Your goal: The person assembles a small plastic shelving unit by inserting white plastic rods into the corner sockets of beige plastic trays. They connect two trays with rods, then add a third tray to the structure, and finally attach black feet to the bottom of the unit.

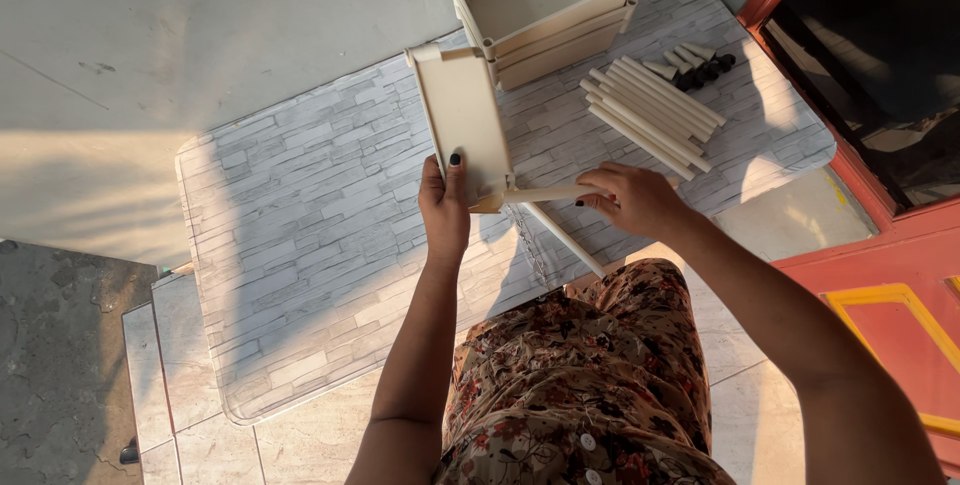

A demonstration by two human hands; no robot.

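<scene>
On a mat (300,275) printed like grey stonework, spread over pale floor tiles, we see a person in a floral dress working from above with both bare hands. At the left, the left hand (445,210) grips the near end of a cream tray (462,120) that lies lengthwise on the mat, thumb pressed flat on its top face with a dark-painted nail showing, the other fingers wrapped out of sight beneath. Just to the right, a cream rod (545,195) meets the tray's near right corner, lying almost level; the right hand (630,200) pinches its far end between thumb and curled fingers. A second rod (565,240) slants away below the first, resting on the mat near the person's knee. Further back, a stack of trays (545,5) sits at the mat's far edge, touching the held tray's far end. To the right of the stack lies a bundle of rods (650,110), side by side, and beyond them a cluster of small cream and black fittings (695,63). A red door frame (860,235) closes the right edge.
</scene>
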